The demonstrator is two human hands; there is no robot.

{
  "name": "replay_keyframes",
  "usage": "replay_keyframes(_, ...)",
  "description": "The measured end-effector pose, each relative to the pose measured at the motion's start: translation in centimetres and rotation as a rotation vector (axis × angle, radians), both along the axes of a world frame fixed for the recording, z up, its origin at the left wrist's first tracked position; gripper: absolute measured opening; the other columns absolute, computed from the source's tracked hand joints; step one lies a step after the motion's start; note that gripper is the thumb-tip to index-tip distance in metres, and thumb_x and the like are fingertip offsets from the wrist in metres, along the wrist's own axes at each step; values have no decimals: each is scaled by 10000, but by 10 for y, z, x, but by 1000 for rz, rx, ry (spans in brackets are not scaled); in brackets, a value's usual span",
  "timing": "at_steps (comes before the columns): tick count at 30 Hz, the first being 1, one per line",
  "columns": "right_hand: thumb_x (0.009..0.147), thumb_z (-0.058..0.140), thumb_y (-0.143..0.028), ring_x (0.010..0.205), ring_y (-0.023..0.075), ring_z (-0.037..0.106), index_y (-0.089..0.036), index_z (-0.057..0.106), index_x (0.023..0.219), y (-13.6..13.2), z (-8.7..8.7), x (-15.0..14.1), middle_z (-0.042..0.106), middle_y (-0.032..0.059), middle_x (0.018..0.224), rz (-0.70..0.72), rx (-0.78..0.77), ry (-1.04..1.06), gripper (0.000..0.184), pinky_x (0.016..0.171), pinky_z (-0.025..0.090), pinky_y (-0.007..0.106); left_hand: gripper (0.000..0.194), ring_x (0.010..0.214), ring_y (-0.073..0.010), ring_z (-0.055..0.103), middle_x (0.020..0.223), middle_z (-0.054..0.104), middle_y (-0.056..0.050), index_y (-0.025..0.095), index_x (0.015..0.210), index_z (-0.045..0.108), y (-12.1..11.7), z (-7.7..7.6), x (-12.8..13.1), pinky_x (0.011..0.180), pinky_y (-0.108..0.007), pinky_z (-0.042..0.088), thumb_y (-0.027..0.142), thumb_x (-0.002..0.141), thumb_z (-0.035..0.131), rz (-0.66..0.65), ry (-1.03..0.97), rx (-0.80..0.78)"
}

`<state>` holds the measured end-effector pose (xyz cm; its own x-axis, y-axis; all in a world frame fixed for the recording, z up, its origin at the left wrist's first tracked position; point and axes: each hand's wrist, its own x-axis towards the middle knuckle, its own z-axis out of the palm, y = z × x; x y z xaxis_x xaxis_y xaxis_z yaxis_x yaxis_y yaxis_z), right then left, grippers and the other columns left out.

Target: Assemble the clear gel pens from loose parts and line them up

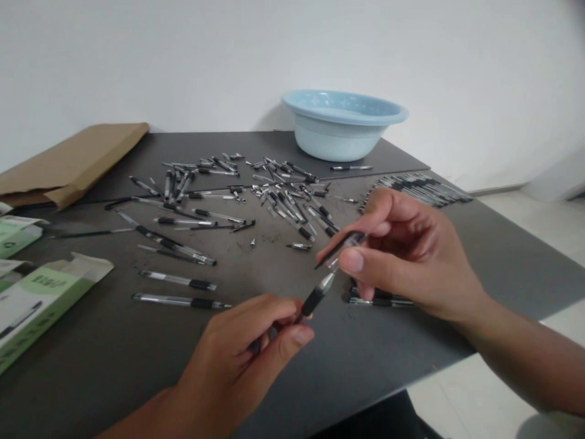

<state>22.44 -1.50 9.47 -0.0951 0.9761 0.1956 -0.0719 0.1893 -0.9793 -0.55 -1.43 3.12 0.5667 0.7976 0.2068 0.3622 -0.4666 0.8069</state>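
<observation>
Low in the middle of the view, my left hand (247,347) is closed around a gel pen (314,300) with a black grip and a silver tip pointing up and right. My right hand (411,256) pinches a clear pen cap (343,249) with a black clip between thumb and index finger. The cap's mouth is right at the pen's tip; whether the tip is inside it I cannot tell. Beneath my right hand lie several pens (381,300), partly hidden by the fingers. Two loose pens (173,280) lie left of my left hand.
Many pens and pen parts (287,201) are scattered over the dark table (283,390). A light blue basin (342,131) stands at the back, with a row of pens (425,188) to its front right. Green-and-white boxes (50,299) and a brown paper package (82,158) lie at left.
</observation>
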Motion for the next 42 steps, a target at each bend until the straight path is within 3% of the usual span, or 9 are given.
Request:
replay_keyframes(6,772,914,-250,436,105,579,-279,593,809,-2,-4,6,748,-41,696,-145,151,-120,324,371,396,243,144,638,-118,690,782,771,54,268,910,752,1,2,0,590,-195,481,297,979,629,18,18,30)
replay_keyframes(14,762,917,-211,660,190,750,-284,629,835,-4,-10,10,782,-11,757,-123,216,-223,306,476,519,281,134,661,-130,721,823,795,32,273,942,750,3,-1,0,575,-197,502,308,1003,636,-33,-29,56)
replay_keyframes(28,758,924,-237,604,168,725,-266,702,809,-3,-12,4,792,-4,749,-92,204,-263,230,480,547,275,157,611,-107,696,749,762,51,258,889,753,4,1,0,559,-175,487,296,993,642,-16,-10,57)
replay_keyframes(31,738,943,-258,557,146,671,-263,733,791,-1,-12,5,770,-11,712,-136,236,-315,216,432,487,259,122,603,-83,694,750,754,70,262,936,750,5,0,0,569,-155,482,276,1006,651,-10,-28,98)
replay_keyframes(35,825,883,-264,526,122,605,-266,774,803,-2,-14,10,752,-7,704,-157,319,-405,111,390,383,260,82,636,-78,706,800,768,79,275,998,751,4,-1,0,588,-146,485,272,1008,669,9,-29,111)
replay_keyframes(42,860,861,-284,552,147,627,-311,791,822,-5,-19,14,788,-15,754,-144,323,-455,84,443,444,302,117,674,-93,708,822,764,71,281,1005,753,3,-4,0,581,-167,461,305,1026,641,42,-8,67)
